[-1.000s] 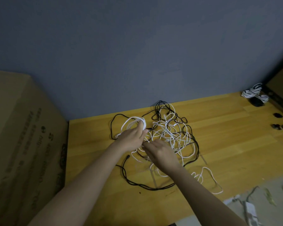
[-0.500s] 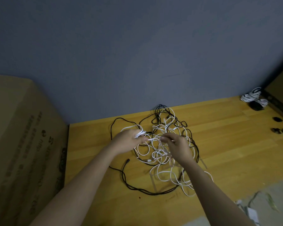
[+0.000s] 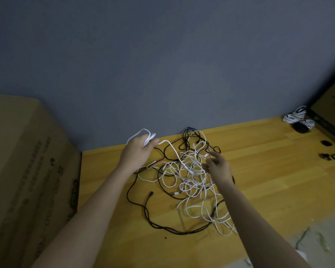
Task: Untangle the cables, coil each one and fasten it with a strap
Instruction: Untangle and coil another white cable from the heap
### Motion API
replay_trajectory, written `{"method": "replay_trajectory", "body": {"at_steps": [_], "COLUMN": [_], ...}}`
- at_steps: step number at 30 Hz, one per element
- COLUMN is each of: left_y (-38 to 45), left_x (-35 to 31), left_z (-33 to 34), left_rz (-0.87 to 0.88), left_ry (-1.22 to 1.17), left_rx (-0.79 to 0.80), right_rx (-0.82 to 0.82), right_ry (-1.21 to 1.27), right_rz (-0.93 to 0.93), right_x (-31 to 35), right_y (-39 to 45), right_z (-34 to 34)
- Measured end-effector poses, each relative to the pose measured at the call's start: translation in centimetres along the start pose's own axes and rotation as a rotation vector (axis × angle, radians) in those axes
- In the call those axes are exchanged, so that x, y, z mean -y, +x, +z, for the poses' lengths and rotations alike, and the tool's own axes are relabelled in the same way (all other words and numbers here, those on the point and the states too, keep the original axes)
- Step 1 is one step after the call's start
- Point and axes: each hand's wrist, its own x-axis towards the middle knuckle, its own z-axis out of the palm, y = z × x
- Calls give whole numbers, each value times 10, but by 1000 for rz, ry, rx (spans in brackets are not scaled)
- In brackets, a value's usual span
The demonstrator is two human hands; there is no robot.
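A tangle of white cables point(image 3: 190, 176) and black cables point(image 3: 143, 207) lies on the wooden table point(image 3: 269, 171). My left hand point(image 3: 138, 149) is raised above the table's left part and grips a small coil of white cable point(image 3: 143, 134). One strand runs from that coil down into the tangle. My right hand point(image 3: 218, 165) hovers over the tangle's right side with loosely curled fingers, touching strands; whether it pinches one is unclear.
Coiled white cables point(image 3: 298, 118) lie at the far right by a cardboard box point(image 3: 331, 107). Small black straps point(image 3: 333, 155) sit near the right edge. A large cardboard box point(image 3: 27, 171) stands left of the table. A grey wall point(image 3: 162, 64) is behind.
My left hand has lifted up and left with the white coil, drawing a strand out of the tangle. My right hand has shifted right and let its strand slacken.
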Motion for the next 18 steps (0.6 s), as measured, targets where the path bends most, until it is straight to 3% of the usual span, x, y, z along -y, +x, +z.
{"method": "replay_trajectory", "body": {"at_steps": [3, 6, 8, 13, 18], "left_y": [1, 1, 1, 7, 10], "left_x": [-13, -24, -32, -54, -49], "left_z": [3, 7, 8, -1, -11], "left_rz": [63, 92, 89, 16, -6], "left_ry": [-14, -38, -94, -360, -329], "left_rx": [15, 49, 94, 66, 116], "right_rx": [86, 313, 343, 192, -12], "right_ry": [-107, -154, -296, -204, -288], "right_rz": [-201, -336, -450, -409, -493], "right_x": [21, 38, 41, 49, 70], "right_y": [-14, -28, -28, -17, 7], "right_z": [12, 29, 42, 48, 25]}}
